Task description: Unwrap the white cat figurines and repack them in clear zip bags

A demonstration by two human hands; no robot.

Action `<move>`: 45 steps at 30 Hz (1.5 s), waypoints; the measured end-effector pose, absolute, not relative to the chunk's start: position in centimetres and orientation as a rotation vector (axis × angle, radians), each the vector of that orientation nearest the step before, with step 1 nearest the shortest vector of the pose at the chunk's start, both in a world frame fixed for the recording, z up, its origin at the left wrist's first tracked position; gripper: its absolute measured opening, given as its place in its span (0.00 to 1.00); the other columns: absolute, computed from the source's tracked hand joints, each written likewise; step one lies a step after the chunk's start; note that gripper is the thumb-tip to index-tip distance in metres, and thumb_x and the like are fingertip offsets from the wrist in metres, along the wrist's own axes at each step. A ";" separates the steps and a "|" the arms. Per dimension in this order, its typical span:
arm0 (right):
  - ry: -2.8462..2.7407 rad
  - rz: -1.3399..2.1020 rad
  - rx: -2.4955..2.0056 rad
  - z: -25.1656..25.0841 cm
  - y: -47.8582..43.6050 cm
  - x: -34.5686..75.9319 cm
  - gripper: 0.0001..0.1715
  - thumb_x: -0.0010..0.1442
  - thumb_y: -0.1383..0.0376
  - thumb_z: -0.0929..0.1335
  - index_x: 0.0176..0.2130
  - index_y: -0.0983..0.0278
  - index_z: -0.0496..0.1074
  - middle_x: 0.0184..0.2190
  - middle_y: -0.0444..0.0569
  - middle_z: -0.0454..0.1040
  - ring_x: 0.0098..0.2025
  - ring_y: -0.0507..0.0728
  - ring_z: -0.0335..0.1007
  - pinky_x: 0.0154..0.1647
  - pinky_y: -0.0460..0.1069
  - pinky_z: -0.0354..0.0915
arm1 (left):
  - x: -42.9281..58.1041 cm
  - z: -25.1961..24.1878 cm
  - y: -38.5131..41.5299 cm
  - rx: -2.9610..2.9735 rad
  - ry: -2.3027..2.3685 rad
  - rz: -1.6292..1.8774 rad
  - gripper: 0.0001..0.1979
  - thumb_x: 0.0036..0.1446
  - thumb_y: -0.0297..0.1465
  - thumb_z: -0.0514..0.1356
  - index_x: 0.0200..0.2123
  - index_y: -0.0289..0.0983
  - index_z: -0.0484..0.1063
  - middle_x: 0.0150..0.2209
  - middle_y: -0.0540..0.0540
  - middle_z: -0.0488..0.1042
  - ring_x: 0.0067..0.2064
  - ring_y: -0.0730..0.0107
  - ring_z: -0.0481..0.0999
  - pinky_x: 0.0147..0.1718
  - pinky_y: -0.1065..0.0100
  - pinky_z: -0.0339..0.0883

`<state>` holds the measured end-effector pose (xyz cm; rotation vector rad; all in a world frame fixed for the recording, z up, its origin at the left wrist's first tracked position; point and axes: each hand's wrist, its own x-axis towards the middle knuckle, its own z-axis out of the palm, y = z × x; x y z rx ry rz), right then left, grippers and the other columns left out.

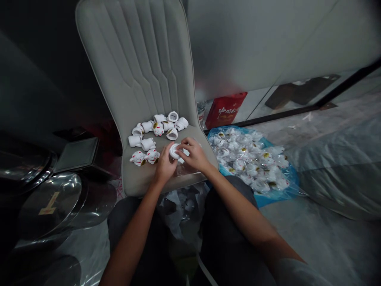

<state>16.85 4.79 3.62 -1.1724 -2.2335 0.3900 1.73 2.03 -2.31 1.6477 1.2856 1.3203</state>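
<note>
"What rises behind the seat?"
"A grey stitched chair back [133,59], with a clear bottle [201,110] and a red paper bag [225,110] just right of it."
"And on the left?"
"Stacked glossy round tabletops [49,202], one with a yellow mark, beside a dark tray [77,154]."
"Far right?"
"A grey padded bundle [336,171]."

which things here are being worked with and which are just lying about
Being worked with: left hand, right hand, round white ceramic piece held between them, white ceramic cat figurines on the seat, clear-plastic-wrapped white figurines.

Lying about: beige padded chair, blue plastic sheet, red paper bag, shiny round metal discs.
</note>
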 end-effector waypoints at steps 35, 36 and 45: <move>-2.314 0.398 -1.396 2.0 4.6 17.0 0.14 0.67 0.59 0.65 0.39 0.63 0.77 0.39 0.54 0.71 0.43 0.62 0.66 0.49 0.58 0.63 | 3.0 -5.4 2.6 1.178 1.141 1.277 0.23 0.55 0.27 0.59 0.56 0.37 0.68 0.55 0.39 0.73 0.55 0.58 0.74 0.58 0.56 0.66; -2.342 0.386 -1.397 2.0 4.7 17.2 0.13 0.67 0.60 0.64 0.39 0.63 0.77 0.39 0.55 0.72 0.43 0.62 0.66 0.49 0.58 0.63 | 2.9 -5.5 2.6 1.216 1.132 1.265 0.23 0.55 0.27 0.60 0.56 0.37 0.68 0.55 0.39 0.73 0.56 0.58 0.74 0.59 0.55 0.66; -2.376 0.402 -1.395 2.7 4.8 17.5 0.12 0.67 0.61 0.64 0.40 0.63 0.76 0.41 0.55 0.72 0.44 0.62 0.67 0.50 0.57 0.63 | 2.0 -5.5 3.2 1.237 1.008 1.147 0.29 0.50 0.31 0.68 0.56 0.37 0.67 0.56 0.39 0.72 0.55 0.58 0.74 0.57 0.58 0.68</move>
